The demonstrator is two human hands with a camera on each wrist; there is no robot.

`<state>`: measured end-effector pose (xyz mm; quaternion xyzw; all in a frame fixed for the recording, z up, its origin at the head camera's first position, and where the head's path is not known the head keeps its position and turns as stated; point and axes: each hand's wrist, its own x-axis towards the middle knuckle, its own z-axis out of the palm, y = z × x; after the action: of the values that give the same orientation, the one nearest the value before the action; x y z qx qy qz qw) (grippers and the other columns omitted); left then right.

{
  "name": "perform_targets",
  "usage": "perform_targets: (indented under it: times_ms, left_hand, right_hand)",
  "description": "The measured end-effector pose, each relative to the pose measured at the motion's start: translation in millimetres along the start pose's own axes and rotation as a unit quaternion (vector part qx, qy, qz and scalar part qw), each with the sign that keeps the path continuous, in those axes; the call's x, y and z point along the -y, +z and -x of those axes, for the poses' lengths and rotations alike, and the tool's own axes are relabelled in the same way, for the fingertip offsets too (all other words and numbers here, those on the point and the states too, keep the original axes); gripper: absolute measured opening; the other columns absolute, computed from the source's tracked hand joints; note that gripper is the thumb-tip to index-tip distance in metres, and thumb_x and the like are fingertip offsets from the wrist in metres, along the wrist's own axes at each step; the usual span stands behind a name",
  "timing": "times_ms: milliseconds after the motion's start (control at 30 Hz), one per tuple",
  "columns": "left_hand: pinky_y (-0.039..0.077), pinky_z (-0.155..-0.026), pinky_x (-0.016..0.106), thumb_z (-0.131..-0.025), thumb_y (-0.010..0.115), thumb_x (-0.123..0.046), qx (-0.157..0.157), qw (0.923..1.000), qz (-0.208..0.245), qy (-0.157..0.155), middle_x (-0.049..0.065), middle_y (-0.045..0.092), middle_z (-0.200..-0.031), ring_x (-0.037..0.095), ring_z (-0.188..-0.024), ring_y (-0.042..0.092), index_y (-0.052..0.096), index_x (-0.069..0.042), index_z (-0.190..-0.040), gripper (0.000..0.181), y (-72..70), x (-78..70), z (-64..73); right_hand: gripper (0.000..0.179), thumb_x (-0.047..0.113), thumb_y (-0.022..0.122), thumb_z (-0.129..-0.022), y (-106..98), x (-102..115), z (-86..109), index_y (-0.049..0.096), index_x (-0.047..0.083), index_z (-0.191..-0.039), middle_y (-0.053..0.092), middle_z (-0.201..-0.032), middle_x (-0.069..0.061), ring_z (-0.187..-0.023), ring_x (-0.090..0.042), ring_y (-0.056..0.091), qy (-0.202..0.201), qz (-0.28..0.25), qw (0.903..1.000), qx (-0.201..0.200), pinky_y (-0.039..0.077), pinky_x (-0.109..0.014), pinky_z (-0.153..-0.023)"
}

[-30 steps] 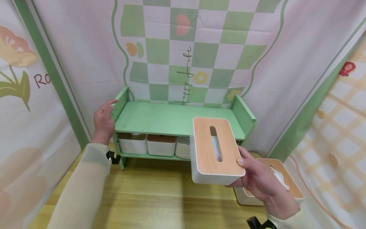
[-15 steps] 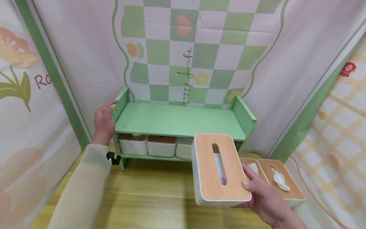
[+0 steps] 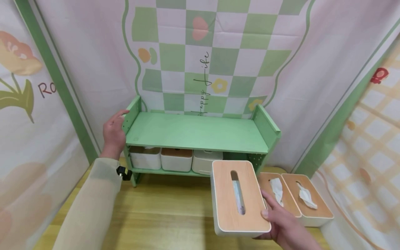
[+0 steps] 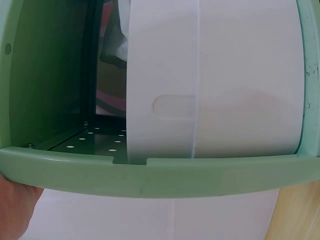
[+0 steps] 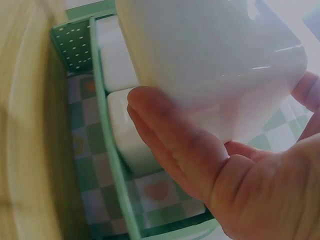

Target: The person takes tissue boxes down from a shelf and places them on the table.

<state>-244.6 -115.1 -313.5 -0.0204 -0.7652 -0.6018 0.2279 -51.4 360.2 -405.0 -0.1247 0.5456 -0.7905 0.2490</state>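
My right hand holds a white tissue box with a wood-look lid, in front of the green shelf. The thumb lies on the lid's right edge, and the right wrist view shows fingers supporting the white body. Through the lid's slot something pale and bluish shows. My left hand grips the edge of the shelf's left side panel; only part of that hand appears in the left wrist view, at the panel's rim. Three white boxes stand on the lower level, among them a middle one with a brown lid.
Two more tissue boxes with wooden lids, a nearer one and an outer one, stand side by side on the wooden floor at right, tissues poking out. The lower level has a gap at its right end. Printed curtains surround the shelf.
My right hand has brought the tissue box down and nearer to me, uncovering more of the lower level and the boxes at right. The left hand has stayed on the side panel.
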Motion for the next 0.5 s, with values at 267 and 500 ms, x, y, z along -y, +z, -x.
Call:
perform_targets:
  times_ms: [267,500]
  left_hand:
    - [0.022,-0.034,0.024,-0.106,0.029,-0.032,-0.002,1.0,0.0,0.004,-0.009,0.023,-0.049,0.0,-0.034,0.019,0.058,-0.017,-0.141,0.048,0.7,20.9,-11.9]
    - [0.022,-0.032,0.029,-0.104,0.03,-0.041,-0.004,1.0,0.003,-0.003,-0.006,0.025,-0.05,0.008,-0.037,0.021,0.06,-0.026,-0.139,0.048,0.4,42.4,-26.1]
  right_hand:
    - [0.077,0.022,0.034,-0.107,-5,-16,5.2,-0.029,0.017,-0.152,0.056,-0.133,-0.022,-0.113,-0.045,0.059,0.082,-0.019,0.9954,-0.044,0.046,-0.061,-0.092]
    - [0.083,0.019,0.039,-0.104,-15,-34,9.9,-0.03,0.015,-0.149,0.061,-0.121,-0.024,-0.105,-0.041,0.063,0.097,-0.015,0.9931,-0.065,0.051,-0.054,-0.088]
